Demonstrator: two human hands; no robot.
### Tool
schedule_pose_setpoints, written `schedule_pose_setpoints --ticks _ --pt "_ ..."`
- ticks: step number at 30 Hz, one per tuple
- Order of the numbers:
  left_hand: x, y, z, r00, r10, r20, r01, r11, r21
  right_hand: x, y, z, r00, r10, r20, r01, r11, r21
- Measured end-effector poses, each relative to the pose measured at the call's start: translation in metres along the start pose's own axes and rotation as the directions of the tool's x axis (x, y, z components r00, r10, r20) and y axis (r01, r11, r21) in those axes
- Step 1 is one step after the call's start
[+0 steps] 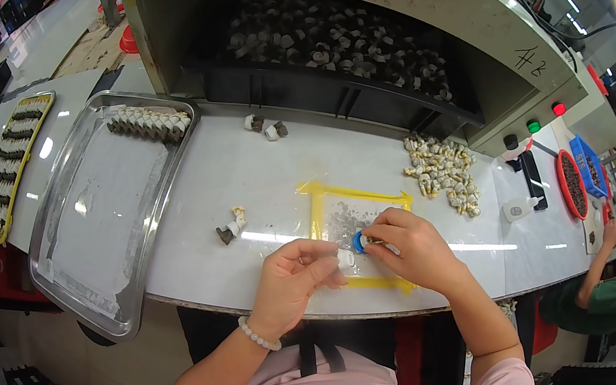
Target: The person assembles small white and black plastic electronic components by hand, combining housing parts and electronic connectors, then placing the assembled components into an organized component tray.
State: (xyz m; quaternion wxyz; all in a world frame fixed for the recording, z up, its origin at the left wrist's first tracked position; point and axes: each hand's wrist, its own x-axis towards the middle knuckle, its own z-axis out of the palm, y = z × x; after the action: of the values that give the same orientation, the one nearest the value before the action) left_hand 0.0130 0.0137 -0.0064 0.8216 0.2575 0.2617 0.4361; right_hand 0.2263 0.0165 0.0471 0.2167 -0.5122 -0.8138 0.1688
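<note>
My left hand (291, 282), with a beaded bracelet at its wrist, pinches a small white plastic part (345, 258) over the work spot. Close beside it, my right hand (410, 247) has its fingers closed at a small blue ring-shaped piece (358, 242). A bit of something pale shows by the ring, too small to name. Both hands are above a yellow-taped rectangle (317, 211) on the white table. Left of the hands lie small white-and-dark parts (232, 228). A pile of white and yellowish parts (443, 173) lies to the far right.
A metal tray (145, 250) with rows of parts stands at left, a yellow-edged tray (10, 195) beyond it. Ahead, a black bin (282, 94) full of parts sits inside a metal housing (493, 98). At right are a white bottle (521, 208), a red basket (570, 183) and a co-worker (614, 295).
</note>
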Motion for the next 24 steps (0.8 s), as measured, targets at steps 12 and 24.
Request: schedule_pose_setpoints --ticks 12,24 --pt "0.0 0.001 0.002 1.0 -0.011 -0.007 0.011 0.998 0.062 -0.011 -0.003 0.001 0.986 0.157 -0.047 -0.124 0.901 0.416" --pt "0.0 -0.003 0.001 0.999 0.03 -0.014 -0.029 0.995 0.091 -0.011 -0.017 0.007 0.991 0.121 -0.055 -0.07 0.826 0.559"
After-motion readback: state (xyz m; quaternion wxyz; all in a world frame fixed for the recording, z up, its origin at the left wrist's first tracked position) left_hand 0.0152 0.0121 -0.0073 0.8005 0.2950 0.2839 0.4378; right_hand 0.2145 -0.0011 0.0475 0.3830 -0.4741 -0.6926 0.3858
